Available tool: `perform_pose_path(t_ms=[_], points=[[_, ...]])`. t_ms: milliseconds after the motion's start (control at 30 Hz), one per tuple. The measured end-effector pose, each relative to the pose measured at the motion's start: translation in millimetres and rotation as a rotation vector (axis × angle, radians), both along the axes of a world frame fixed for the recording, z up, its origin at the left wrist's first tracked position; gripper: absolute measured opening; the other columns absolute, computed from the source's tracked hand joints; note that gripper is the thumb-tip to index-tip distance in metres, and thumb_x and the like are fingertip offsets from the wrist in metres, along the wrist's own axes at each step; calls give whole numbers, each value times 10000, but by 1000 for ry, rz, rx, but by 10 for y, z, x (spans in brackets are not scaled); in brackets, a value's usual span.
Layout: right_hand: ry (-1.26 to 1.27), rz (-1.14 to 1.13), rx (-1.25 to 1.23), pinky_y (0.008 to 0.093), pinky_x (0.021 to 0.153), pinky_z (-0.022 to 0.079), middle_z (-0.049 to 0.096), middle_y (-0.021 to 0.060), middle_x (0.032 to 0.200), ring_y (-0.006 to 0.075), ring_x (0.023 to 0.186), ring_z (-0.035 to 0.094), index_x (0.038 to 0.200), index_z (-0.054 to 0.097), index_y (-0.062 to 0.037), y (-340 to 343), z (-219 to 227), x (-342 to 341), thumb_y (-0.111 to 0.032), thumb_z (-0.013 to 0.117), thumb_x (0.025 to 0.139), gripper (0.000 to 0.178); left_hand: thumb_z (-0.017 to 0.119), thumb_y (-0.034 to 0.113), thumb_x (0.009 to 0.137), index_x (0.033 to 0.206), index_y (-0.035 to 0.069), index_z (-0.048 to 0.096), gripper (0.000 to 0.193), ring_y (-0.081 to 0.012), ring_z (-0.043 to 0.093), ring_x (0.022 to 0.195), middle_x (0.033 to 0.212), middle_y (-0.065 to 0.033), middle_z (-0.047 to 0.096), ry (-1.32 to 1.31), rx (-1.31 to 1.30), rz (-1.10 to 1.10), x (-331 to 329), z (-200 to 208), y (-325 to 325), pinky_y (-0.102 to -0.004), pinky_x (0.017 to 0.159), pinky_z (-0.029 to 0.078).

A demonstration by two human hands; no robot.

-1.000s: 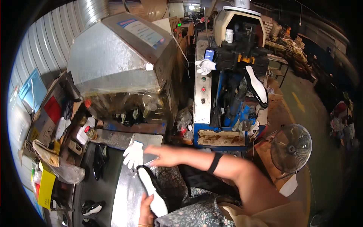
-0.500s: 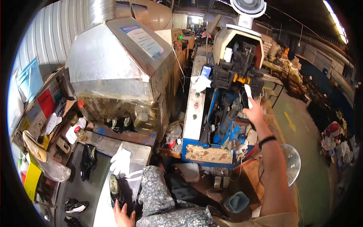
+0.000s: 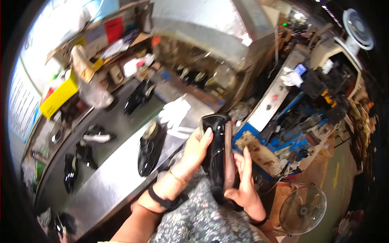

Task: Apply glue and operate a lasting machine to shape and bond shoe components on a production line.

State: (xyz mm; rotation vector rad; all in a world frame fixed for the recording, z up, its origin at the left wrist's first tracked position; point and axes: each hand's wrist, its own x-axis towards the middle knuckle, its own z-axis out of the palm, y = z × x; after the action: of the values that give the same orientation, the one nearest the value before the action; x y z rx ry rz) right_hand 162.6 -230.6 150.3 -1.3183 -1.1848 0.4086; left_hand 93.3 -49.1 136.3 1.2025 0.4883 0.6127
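Note:
A glossy black shoe (image 3: 219, 150) with a pinkish-brown sole is held upright above my lap, in the middle of the head view. My left hand (image 3: 194, 150) grips it from the left, thumb across the upper. On the sole side is my right hand (image 3: 245, 188), fingers stretched and apart. Its thumb lies close to the shoe's lower end; whether it touches, I cannot tell. Another black shoe (image 3: 150, 152) stands on the metal ledge (image 3: 109, 172) to the left, beside white gloves (image 3: 175, 111).
Several black shoes, one of them (image 3: 139, 96) farthest back, lie on the dark conveyor (image 3: 117, 125). A person's hand (image 3: 63, 237) holds a shoe at lower left. A metal hood (image 3: 202, 28) stands behind. On the right are a blue-framed machine (image 3: 275, 154) and a fan (image 3: 304, 210).
The view has swung left. My right hand has come away from the machine toward my lap. My left hand has left the shoe on the ledge and now holds a black shoe.

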Motion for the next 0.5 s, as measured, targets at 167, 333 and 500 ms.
perform_pose_path(t_ms=[167,333,500], points=[[-7,87,19,469,1127,253,182,278,1534,376,1390,282,1507,-41,14,423,4,-48,-303,890,643,1309,574,473,945,1100,37,614,464,-74,576,837,961,1,653,59,-216,-207,-564,-295,-64,-240,758,477],[8,89,-89,381,1063,378,453,240,1404,287,1283,476,1427,335,51,646,213,-151,-168,858,672,945,639,442,915,1192,13,571,515,-97,572,964,1079,-30,636,-254,-180,-165,-749,-374,-75,-272,863,477],[-85,-64,-34,331,936,477,641,177,1185,242,1076,630,1125,617,56,683,331,-224,-107,733,806,376,685,391,895,1212,8,566,511,-93,553,975,1073,-16,632,-221,-96,-165,-808,-247,-43,-270,883,462]])
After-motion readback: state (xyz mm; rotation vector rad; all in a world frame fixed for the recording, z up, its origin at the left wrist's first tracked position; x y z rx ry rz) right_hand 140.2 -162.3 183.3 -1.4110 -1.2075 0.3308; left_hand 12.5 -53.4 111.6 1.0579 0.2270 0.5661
